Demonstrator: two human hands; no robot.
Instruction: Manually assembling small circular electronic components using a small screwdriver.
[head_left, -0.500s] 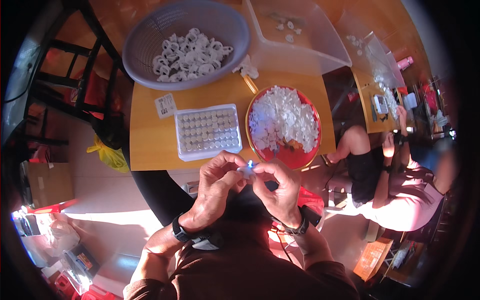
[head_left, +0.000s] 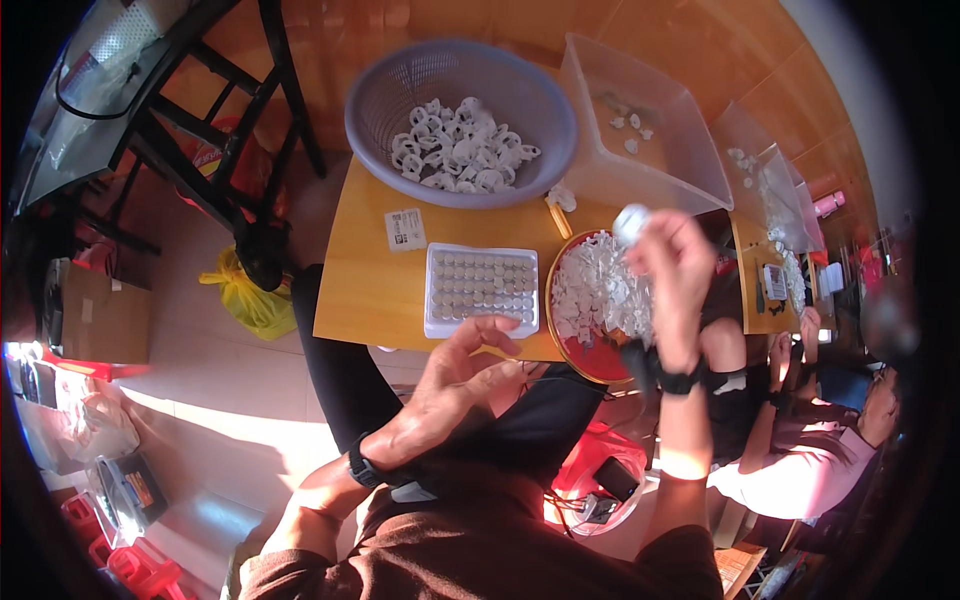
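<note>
My right hand (head_left: 675, 255), raised over the right side of the red tray (head_left: 592, 362), pinches a small white round plastic piece (head_left: 631, 226). Motion blurs the hand and the piece. My left hand (head_left: 470, 372) is empty, thumb and fingers apart, just in front of the near table edge. Beyond it stands a white compartment tray (head_left: 432, 318) with rows of silver button cells (head_left: 485, 285). Small white and clear plastic parts (head_left: 600, 290) heap up in the red tray.
A grey-blue plastic basket (head_left: 365, 125) with white ring-shaped pieces (head_left: 465, 145) stands at the back. To its right, a clear bin (head_left: 690, 150) holds a few white pieces. A printed label (head_left: 405, 230) lies on the table (head_left: 350, 290). Another person (head_left: 800, 450) sits at the right.
My hands have come apart. The right one has carried the white piece up and right, toward the clear bin; the left has let go and opened. My view has shifted left.
</note>
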